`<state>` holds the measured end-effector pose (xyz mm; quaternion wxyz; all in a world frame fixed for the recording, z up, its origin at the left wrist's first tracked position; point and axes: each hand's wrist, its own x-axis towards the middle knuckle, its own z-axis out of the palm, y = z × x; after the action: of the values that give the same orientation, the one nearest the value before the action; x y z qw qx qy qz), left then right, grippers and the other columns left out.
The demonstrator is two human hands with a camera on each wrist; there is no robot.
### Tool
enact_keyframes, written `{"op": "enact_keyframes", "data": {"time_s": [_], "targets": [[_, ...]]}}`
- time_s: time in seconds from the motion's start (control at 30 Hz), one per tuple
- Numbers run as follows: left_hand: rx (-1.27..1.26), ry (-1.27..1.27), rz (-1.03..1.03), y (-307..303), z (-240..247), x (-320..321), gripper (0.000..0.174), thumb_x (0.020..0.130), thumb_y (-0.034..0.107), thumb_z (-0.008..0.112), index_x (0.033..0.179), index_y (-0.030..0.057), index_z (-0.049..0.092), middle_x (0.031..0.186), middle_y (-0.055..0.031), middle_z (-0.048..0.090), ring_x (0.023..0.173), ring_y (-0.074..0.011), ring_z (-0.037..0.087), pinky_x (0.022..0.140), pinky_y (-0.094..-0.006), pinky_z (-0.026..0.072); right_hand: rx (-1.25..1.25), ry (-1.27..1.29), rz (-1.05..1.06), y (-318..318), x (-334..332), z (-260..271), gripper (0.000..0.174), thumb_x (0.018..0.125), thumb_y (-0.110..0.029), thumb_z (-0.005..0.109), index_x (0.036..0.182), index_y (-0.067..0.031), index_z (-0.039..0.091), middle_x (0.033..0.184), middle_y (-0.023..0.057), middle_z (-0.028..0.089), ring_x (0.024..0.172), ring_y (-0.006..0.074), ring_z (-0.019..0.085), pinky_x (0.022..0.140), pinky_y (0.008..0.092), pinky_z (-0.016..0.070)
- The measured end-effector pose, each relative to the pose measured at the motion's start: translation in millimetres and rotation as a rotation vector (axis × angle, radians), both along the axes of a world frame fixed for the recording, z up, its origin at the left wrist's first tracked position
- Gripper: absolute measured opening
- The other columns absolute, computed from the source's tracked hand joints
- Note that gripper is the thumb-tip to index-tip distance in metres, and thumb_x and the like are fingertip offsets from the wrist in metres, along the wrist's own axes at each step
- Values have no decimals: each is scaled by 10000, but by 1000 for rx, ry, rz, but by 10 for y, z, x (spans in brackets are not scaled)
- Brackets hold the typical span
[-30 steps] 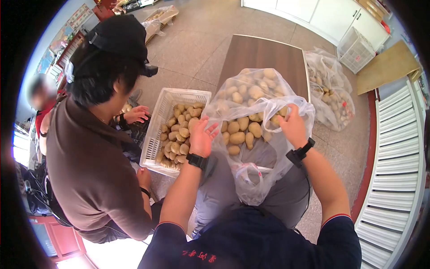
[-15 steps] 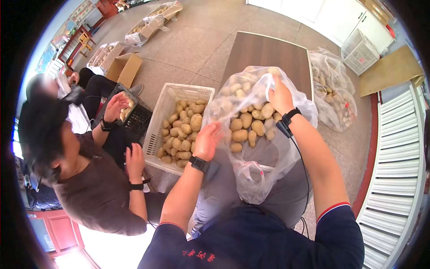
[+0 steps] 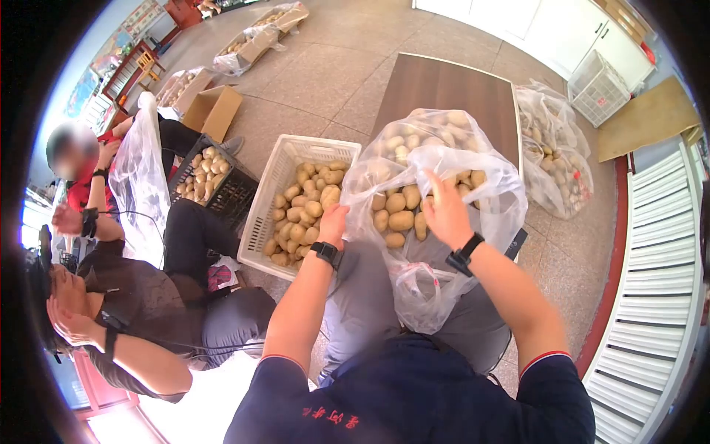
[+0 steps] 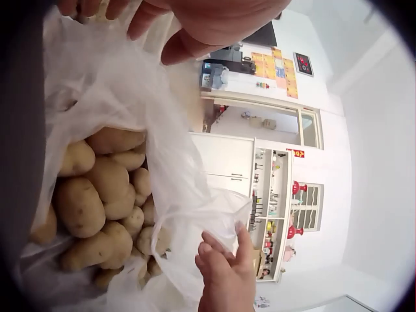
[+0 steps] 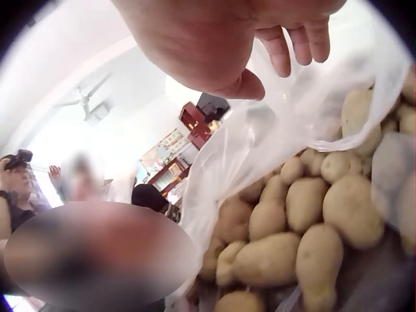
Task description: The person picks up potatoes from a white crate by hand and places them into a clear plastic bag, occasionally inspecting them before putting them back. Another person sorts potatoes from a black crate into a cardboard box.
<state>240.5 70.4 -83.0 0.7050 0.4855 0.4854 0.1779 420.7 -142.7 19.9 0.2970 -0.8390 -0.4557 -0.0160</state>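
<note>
A clear plastic bag [image 3: 455,166] of potatoes [image 3: 401,220] stands open between the person's legs and a brown tabletop. Beside the bag's left rim is the left hand [image 3: 335,226]; in the left wrist view, this hand [image 4: 214,19] has relaxed, separated fingers over the film, and whether they touch it is unclear. The right hand [image 3: 447,216] reaches over the bag's mouth with fingers extended. Seen from the right wrist, that hand [image 5: 240,39] keeps its thumb apart from its fingers, beside the plastic. Potatoes [image 5: 266,260] lie below it.
A white crate [image 3: 255,222] of potatoes stands left of the bag. Beyond it are a black crate [image 3: 240,194] of potatoes and a cardboard box [image 3: 222,111]. The brown tabletop [image 3: 444,85] lies ahead, more bagged potatoes [image 3: 551,155] to its right. Two people sit at the left.
The right hand has come down and left from the bag's upper rim, which now droops lower. The left hand has shifted slightly. The neighbouring person has leaned back to the left.
</note>
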Motion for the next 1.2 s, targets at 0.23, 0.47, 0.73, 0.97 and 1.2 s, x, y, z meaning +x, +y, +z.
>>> {"op": "enact_keyframes", "data": {"time_s": [0.23,0.47,0.73,0.97,1.2], "targets": [[-76,146,-229,269,-265,28,436,839,308,605,1076,-55,564,1005,-178,593,910,-268,574,699,-463,484,-53,177,-1,-155,-157,-305,587,826,-114,604,1382,-102,417,1187,164,570,1058,374,568,842,470,485],[-155,260,-168,168,-234,-89,403,833,312,623,1039,-34,589,973,-118,604,808,-239,572,619,-429,463,-82,214,-28,-318,-102,-401,536,826,-144,619,1331,-87,448,1201,193,589,1049,403,571,869,485,476],[-326,88,-137,234,-390,36,428,784,227,699,1151,33,592,1000,-109,642,913,-307,624,765,-431,506,-78,259,-19,-386,-187,-503,494,826,-146,625,1287,-52,477,1180,217,604,1085,403,568,919,462,463],[1177,264,-993,25,-198,220,438,691,103,754,1090,53,579,1033,-212,599,896,-356,598,803,-387,530,-101,564,-77,-315,25,-566,498,830,-119,603,1297,16,494,1099,230,635,867,316,669,753,397,526],[636,-139,-520,676,-1944,60,113,678,135,742,645,64,661,700,-141,671,775,-301,667,673,-411,529,77,981,-325,-225,491,-306,479,832,-114,595,1265,66,495,1001,201,659,634,229,675,584,328,530]]}}
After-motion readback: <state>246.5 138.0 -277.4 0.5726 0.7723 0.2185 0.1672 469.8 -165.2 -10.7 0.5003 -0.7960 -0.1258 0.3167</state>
